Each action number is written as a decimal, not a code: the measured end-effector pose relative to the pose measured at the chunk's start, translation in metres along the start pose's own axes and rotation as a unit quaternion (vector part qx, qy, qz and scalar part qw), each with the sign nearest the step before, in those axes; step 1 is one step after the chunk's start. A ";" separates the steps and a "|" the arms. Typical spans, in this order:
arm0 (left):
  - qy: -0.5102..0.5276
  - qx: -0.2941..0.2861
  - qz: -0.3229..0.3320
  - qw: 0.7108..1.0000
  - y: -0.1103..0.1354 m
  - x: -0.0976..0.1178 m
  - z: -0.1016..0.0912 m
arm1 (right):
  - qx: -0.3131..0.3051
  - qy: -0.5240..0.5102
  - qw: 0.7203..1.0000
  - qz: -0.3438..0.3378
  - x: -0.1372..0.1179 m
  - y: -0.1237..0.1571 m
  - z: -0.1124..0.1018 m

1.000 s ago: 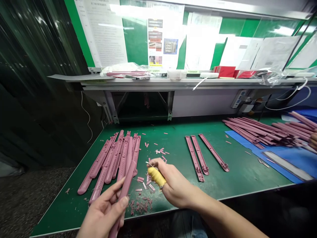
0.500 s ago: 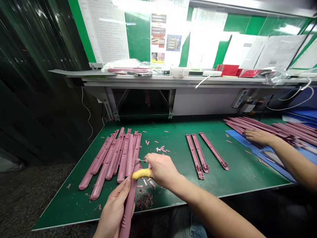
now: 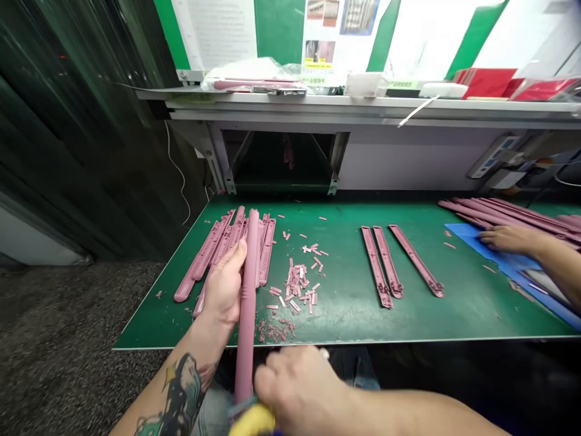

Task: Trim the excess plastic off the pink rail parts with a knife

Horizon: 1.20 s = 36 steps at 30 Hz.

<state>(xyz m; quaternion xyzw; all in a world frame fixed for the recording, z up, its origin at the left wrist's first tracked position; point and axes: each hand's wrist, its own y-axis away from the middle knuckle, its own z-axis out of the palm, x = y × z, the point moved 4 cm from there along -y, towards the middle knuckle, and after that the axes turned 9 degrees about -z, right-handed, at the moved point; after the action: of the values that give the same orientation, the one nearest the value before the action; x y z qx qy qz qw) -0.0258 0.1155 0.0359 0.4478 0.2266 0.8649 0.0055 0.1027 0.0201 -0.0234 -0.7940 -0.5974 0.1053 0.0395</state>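
Note:
My left hand [image 3: 227, 281] is closed around a long pink plastic strip [image 3: 247, 290], smooth side toward me, which slants down past the table's front edge. Low in the view, my right hand [image 3: 302, 381] is curled at the strip's lower end, blurred by motion. A yellow finger cover [image 3: 254, 421] is on one of its digits. The deburring tool in that fist is mostly hidden; a pale tip shows behind the fingers. Behind my left hand lies a group of pink strips [image 3: 200, 263], some with their ribbed inner side up.
Small pink offcuts [image 3: 297, 281] and fine shavings [image 3: 276, 330] litter the green table [image 3: 336, 321]. Three pink strips [image 3: 379, 266] lie apart to the right. Another person's hand [image 3: 512, 239] rests by a pile of strips [image 3: 508, 218] on a blue sheet. A shelf [image 3: 318, 109] crosses behind.
My right hand has moved down from the strip's upper part to its lower end. My left hand has raised and turned the strip more upright. The view has tilted down.

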 end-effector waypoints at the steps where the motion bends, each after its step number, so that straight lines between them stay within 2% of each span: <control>1: 0.006 -0.010 0.011 1.000 -0.005 0.007 0.000 | -0.014 -0.008 0.999 -0.035 -0.009 0.005 0.013; 3: 0.013 -0.037 0.026 0.999 -0.009 0.014 -0.002 | -0.004 -0.050 0.997 -0.053 -0.004 0.010 0.024; 4: 0.009 -0.048 0.028 0.998 -0.008 0.013 -0.003 | 0.027 -0.074 0.997 -0.025 0.010 0.008 0.019; 6: -0.014 -0.065 0.014 0.998 -0.003 0.002 -0.008 | 0.120 -0.117 0.983 0.071 0.051 0.002 -0.007; 8: -0.047 -0.061 -0.010 0.997 0.005 -0.016 -0.013 | 0.196 -0.120 0.962 0.150 0.093 -0.007 -0.044; 10: -0.072 -0.050 -0.026 0.996 0.013 -0.032 -0.017 | 0.206 -0.092 0.956 0.190 0.123 -0.016 -0.073; 13: -0.081 -0.053 -0.035 0.995 0.022 -0.047 -0.017 | 0.185 -0.049 0.960 0.203 0.140 -0.027 -0.090; 20: -0.016 -0.059 -0.044 0.997 0.021 -0.051 -0.019 | 0.149 0.008 0.971 0.188 0.133 -0.025 -0.093; 24: 0.000 -0.036 -0.026 0.999 0.020 -0.049 -0.018 | 0.118 0.009 0.978 0.172 0.118 -0.023 -0.092; 26: 0.004 -0.024 -0.014 1.000 0.015 -0.043 -0.015 | 0.102 -0.001 0.985 0.137 0.095 -0.023 -0.080; 29: 0.023 -0.024 0.014 0.999 -0.003 -0.025 -0.009 | 0.066 -0.026 0.995 0.066 0.042 -0.015 -0.047; 32: 0.059 -0.033 0.051 0.996 -0.021 -0.002 -0.004 | -0.005 -0.057 0.997 -0.046 -0.009 0.001 -0.011; 34: 0.080 -0.048 0.061 0.994 -0.023 0.008 -0.002 | -0.022 -0.091 0.992 -0.090 -0.016 0.009 0.000; 36: 0.089 -0.068 0.045 0.993 -0.015 0.007 -0.001 | 0.043 -0.129 0.990 -0.028 0.009 0.007 -0.011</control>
<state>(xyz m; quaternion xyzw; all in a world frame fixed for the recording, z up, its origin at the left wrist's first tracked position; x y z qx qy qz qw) -0.0333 0.1297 0.0350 0.3771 0.1468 0.9142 -0.0235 0.1144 0.0277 -0.0155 -0.7542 -0.6146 0.2312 -0.0012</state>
